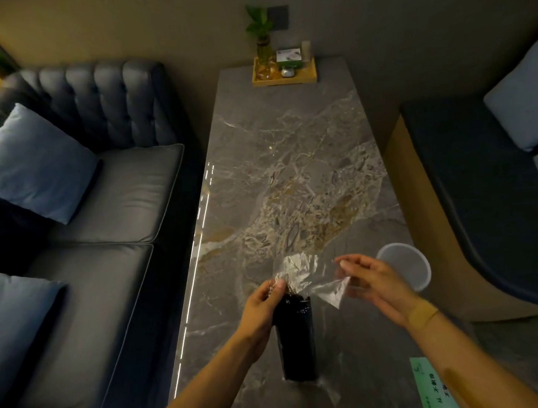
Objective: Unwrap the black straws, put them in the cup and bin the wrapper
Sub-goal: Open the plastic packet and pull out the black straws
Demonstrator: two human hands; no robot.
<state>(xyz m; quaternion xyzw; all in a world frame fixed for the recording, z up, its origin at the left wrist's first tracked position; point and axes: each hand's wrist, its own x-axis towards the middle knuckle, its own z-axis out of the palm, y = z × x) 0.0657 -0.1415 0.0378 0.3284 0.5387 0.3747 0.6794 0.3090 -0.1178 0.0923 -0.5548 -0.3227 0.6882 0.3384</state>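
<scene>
Left hand [263,305]: grips the upper end of the bundle of black straws [297,338], fingers and thumb curled round the top where the wrapper is gathered; forearm enters from the bottom edge of the view.
Right hand [373,277]: pinches a loose flap of the wrapper between thumb and fingertips, drawn out to the right of the bundle; a tan plaster [423,314] lies across the wrist; the hand is slightly blurred.
Black straws: a dark upright-looking bundle held above the near part of the worktop [290,169], still sheathed in clear film along its length; individual straws cannot be told apart.
Wrapper [309,275]: clear, crinkled plastic, opened out at the top of the bundle and spread between the two hands; it catches the light in pale patches.
Cup [404,267]: translucent, pale-rimmed, standing on the worktop near its right edge, just beyond the right hand; whether anything lies inside cannot be told.
Worktop: long, grey marbled slab running away from the person.
Tray [284,75]: wooden, at the far end of the worktop, carrying a small plant [261,35] in a glass vessel, a small box and other small items.
Sofa [96,173]: dark, tufted, to the left, with pale blue cushions.
Green card [435,387]: printed, at the near right corner of the worktop.
Bin: not seen in this view.
</scene>
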